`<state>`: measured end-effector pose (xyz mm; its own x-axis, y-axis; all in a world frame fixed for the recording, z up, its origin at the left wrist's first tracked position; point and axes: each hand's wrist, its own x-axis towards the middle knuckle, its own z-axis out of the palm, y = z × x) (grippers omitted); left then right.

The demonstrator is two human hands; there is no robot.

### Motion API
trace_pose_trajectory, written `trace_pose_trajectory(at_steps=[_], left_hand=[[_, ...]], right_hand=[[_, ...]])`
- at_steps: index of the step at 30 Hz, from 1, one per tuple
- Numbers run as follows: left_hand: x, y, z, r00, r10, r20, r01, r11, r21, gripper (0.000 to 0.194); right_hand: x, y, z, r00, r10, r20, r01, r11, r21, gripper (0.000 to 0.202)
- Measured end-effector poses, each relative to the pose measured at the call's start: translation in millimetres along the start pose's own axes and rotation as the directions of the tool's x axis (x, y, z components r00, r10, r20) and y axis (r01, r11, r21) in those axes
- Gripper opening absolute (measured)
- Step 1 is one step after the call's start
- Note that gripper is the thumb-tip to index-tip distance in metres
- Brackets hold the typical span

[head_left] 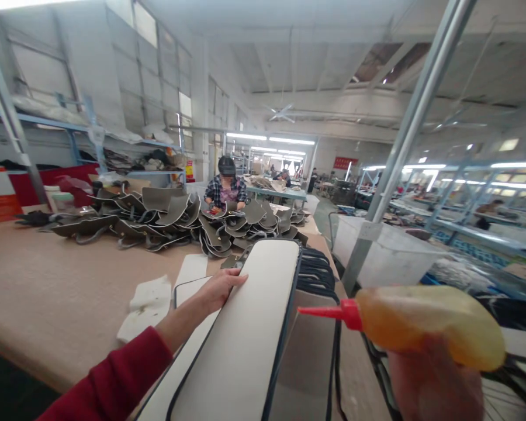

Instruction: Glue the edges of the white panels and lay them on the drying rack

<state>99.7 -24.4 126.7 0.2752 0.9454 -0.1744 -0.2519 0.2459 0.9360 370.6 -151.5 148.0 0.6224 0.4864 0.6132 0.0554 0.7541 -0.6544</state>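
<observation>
My left hand grips the left edge of a long cream panel with dark edging and a rounded far end, its thumb lying on the pale face. The panel is tilted up over more pieces of the same kind. In my right hand, blurred and close to the camera, is a squeeze bottle of amber liquid. Its red nozzle points left towards the panel's right edge, apart from it. Below the nozzle lie stacked grey panels with dark edges.
Grey-brown cut pieces with straps are heaped across the far side of the table. A stained white cloth lies left of my arm. A co-worker sits behind the heap. A metal post and white bin stand at right.
</observation>
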Motion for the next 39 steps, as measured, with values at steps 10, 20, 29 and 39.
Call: trace_pose_trajectory(at_steps=[10,20,29,39], left_hand=[[-27.3,10.9,6.2,0.993,-0.025,0.117,0.021,0.999,0.040,0.045],[-22.7,12.2,9.8,0.996,-0.075,0.049,0.075,0.997,0.002,0.037],[-9.8,6.8,6.6,0.994,-0.093,0.060,0.095,0.994,-0.045,0.027],[2.5,7.9,1.6,0.994,-0.113,0.000,0.112,0.991,-0.067,0.012]], right_hand=[[34.3,13.5,7.0,0.992,-0.076,-0.104,0.094,0.980,0.175,0.044],[10.4,11.5,0.4,1.000,0.013,-0.013,-0.011,0.993,0.118,0.045],[-11.5,5.3,-7.4,0.995,0.101,0.002,-0.101,0.995,0.024,0.039],[-28.5,-2.0,-3.6,0.993,0.097,0.071,-0.092,0.993,-0.069,0.041]])
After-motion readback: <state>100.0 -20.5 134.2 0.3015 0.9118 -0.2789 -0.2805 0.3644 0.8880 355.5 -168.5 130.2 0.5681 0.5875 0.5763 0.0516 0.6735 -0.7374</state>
